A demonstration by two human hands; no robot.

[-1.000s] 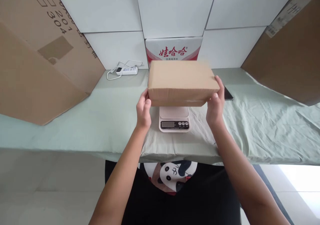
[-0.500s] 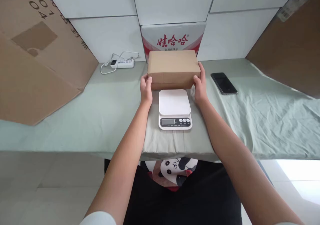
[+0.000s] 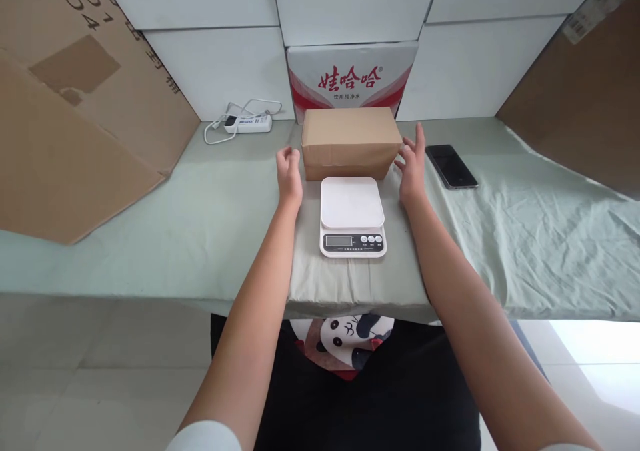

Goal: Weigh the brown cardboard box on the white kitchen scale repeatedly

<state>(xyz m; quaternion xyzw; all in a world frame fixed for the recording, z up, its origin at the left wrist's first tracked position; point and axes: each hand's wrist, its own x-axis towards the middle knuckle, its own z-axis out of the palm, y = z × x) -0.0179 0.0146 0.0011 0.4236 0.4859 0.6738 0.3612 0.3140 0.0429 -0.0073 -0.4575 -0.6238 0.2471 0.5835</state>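
Observation:
A closed brown cardboard box [image 3: 353,127] rests on the cloth-covered table, just behind a white digital kitchen scale [image 3: 352,203]. The scale's platform is bare and its small display looks blank. Beside the box's left side is my left hand [image 3: 289,174], its fingers loosely bent and holding nothing, with a narrow gap to the cardboard. My right hand [image 3: 413,167] is by the box's right side, fingers spread and nothing in it. Whether its fingertips still touch the box edge I cannot tell.
A black phone [image 3: 452,167] lies right of my right hand. At back left is a white power strip [image 3: 249,125] with its cable. White boxes and a red-printed carton [image 3: 350,71] form the back wall. Large cardboard sheets [image 3: 100,144] stand at both sides.
Both hands have let go of the cardboard box and moved outward from its sides. The box now sits on the table behind the scale.

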